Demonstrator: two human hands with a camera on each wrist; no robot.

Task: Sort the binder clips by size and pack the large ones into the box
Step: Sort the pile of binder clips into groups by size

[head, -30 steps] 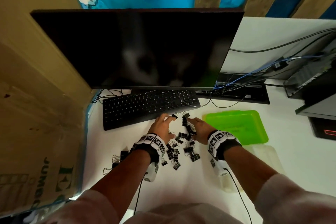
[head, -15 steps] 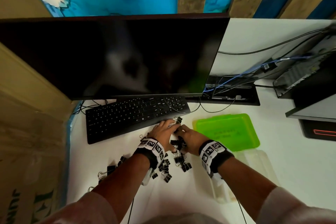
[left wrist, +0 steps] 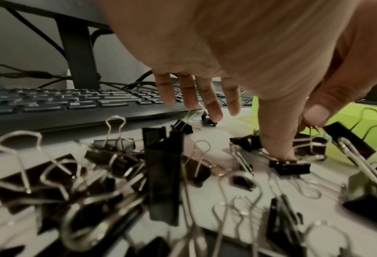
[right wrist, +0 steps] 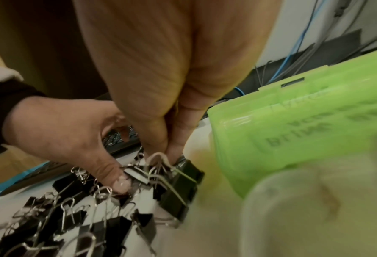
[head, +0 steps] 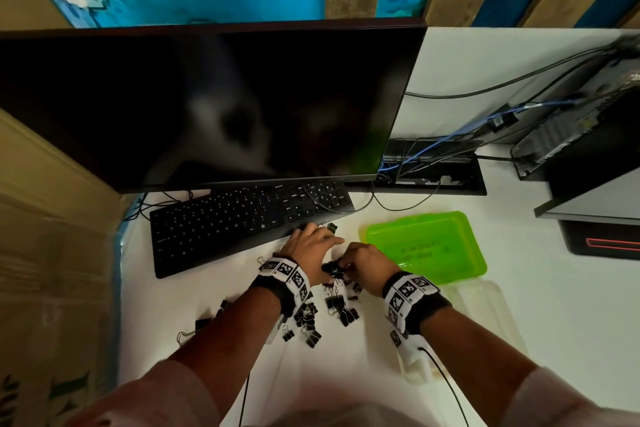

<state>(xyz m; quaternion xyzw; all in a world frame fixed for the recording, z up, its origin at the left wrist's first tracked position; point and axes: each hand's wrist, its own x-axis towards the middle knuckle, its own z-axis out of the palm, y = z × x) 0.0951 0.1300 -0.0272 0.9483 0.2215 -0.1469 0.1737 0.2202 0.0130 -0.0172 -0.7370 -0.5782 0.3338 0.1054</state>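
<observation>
Several black binder clips (head: 334, 305) of mixed sizes lie in a heap on the white desk in front of the keyboard. My right hand (head: 346, 265) pinches the wire handle of a large binder clip (right wrist: 178, 184) at the heap's right edge, next to the green box (head: 426, 246). My left hand (head: 322, 239) is spread over the heap's far side with straight fingers (left wrist: 214, 111). Its thumb (right wrist: 121, 184) presses down on a small clip (left wrist: 289, 167). More clips (left wrist: 161, 173) lie close under the left wrist.
A black keyboard (head: 242, 218) lies just beyond the heap, under a dark monitor (head: 207, 107). A clear plastic tray (head: 485, 315) sits in front of the green box. A few stray clips (head: 202, 324) lie to the left. Cables and a computer case fill the back right.
Both hands have drawn closer together over the heap. My right hand's fingers have closed on a large clip's handle, and my left thumb has come down on a clip.
</observation>
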